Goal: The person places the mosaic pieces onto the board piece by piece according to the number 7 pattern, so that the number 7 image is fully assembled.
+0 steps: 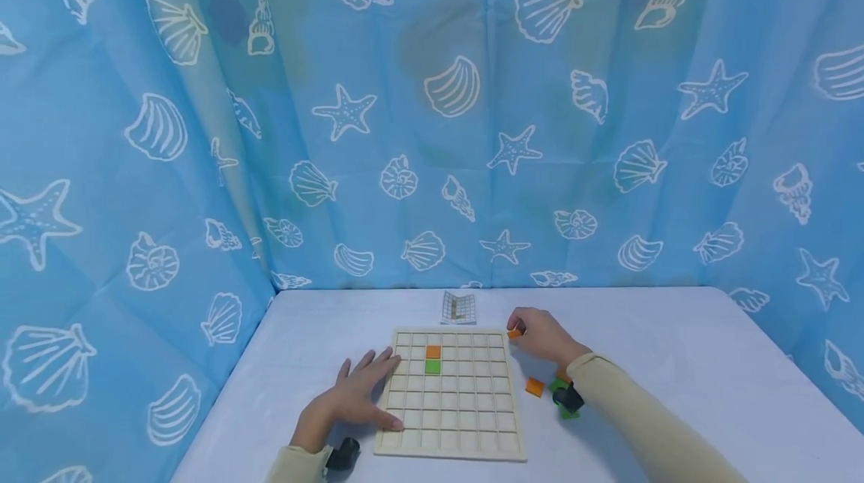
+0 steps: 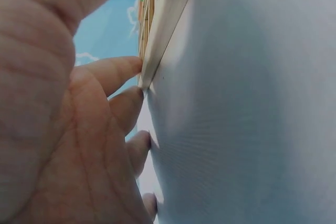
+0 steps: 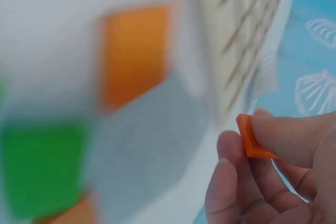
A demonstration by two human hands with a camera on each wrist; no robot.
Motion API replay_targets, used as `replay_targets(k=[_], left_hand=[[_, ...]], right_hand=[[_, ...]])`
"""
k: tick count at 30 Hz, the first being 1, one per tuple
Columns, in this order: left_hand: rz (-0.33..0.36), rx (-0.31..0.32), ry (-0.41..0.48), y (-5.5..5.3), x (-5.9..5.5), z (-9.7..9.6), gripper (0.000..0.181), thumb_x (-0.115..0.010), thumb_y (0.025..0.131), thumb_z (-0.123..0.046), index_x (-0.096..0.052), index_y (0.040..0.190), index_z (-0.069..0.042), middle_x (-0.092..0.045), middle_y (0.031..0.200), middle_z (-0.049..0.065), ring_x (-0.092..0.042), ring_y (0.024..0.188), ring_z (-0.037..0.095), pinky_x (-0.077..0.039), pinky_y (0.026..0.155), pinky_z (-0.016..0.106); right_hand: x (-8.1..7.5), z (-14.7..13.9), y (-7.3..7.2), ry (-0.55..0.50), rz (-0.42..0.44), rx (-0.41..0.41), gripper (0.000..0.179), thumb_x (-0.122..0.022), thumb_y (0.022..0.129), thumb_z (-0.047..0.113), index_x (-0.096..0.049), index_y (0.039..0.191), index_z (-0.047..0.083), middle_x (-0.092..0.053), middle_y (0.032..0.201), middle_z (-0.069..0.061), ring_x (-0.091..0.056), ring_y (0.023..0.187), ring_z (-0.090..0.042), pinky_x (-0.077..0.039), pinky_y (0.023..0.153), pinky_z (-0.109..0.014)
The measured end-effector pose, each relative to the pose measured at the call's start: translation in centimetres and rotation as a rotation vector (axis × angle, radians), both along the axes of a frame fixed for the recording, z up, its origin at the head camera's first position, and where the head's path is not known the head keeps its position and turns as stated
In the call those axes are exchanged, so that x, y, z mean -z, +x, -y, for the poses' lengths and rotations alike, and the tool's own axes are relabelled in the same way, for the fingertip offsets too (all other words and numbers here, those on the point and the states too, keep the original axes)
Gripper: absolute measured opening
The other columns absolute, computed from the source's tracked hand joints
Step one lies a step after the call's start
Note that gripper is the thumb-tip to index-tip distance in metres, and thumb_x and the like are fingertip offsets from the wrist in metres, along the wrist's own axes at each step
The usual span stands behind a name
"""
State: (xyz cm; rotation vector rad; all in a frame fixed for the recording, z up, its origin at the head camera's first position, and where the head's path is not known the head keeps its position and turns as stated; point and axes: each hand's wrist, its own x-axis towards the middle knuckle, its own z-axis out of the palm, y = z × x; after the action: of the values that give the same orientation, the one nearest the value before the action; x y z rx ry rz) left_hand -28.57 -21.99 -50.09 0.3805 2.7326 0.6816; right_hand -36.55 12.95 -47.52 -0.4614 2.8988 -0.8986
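Observation:
A pale wooden grid board [image 1: 466, 421] lies on the table, with an orange square tile [image 1: 433, 352] directly behind a green square tile [image 1: 433, 367] in its cells. My left hand [image 1: 361, 393] rests along the board's left edge, fingers spread, thumb on the near left part. Beside the far right corner, my right hand [image 1: 543, 334] pinches an orange tile [image 3: 251, 139] between thumb and fingers, just above the table. Loose on the table near my right wrist lie an orange tile [image 1: 534, 387] and green tiles [image 3: 44, 169], partly hidden by the wrist camera.
A small card with a printed grid [image 1: 459, 308] stands behind the board. The white table [image 1: 648, 325] ends at a blue curtain [image 1: 405, 130] with shell and starfish drawings. Black wrist cameras [image 1: 344, 454] sit on both wrists.

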Motion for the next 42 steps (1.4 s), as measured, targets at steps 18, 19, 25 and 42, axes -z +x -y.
replay_targets(k=[18,19,25,42], left_hand=[[0.003,-0.009,-0.028,0.2,-0.4,-0.6,0.112,-0.083,0.065,-0.064,-0.034,0.155,-0.019,-0.023,0.165,0.006,-0.013,0.153,0.038,-0.001,0.118,0.071],[0.001,-0.007,-0.032,0.2,-0.3,-0.6,0.111,-0.083,0.065,-0.063,-0.034,0.155,-0.019,-0.023,0.165,0.006,-0.013,0.153,0.038,-0.001,0.118,0.071],[0.007,-0.016,-0.032,0.0,-0.2,-0.5,0.112,-0.082,0.064,-0.065,-0.034,0.155,-0.021,-0.023,0.165,0.006,-0.012,0.153,0.038,0.001,0.119,0.07],[0.023,0.079,-0.025,0.4,-0.8,-0.4,0.112,-0.085,0.064,-0.061,-0.035,0.154,-0.017,-0.022,0.165,0.008,-0.013,0.153,0.04,-0.001,0.115,0.075]], right_hand=[[0.8,10.8,4.4,-0.185,-0.001,-0.243,0.008,-0.078,0.083,0.007,-0.071,0.085,0.009,-0.067,0.08,0.003,-0.059,0.073,-0.008,-0.051,0.065,-0.025],[1.0,11.0,4.5,-0.174,-0.004,-0.251,0.008,-0.078,0.083,0.007,-0.071,0.085,0.009,-0.067,0.08,0.004,-0.059,0.073,-0.007,-0.051,0.065,-0.024],[1.6,11.6,4.8,-0.125,-0.015,-0.247,0.006,-0.076,0.085,0.007,-0.071,0.085,0.01,-0.066,0.08,0.006,-0.059,0.074,-0.006,-0.052,0.066,-0.023],[2.3,11.0,4.8,-0.152,0.045,-0.206,0.006,-0.079,0.082,0.009,-0.074,0.082,0.012,-0.066,0.076,0.006,-0.058,0.07,-0.007,-0.051,0.062,-0.023]])
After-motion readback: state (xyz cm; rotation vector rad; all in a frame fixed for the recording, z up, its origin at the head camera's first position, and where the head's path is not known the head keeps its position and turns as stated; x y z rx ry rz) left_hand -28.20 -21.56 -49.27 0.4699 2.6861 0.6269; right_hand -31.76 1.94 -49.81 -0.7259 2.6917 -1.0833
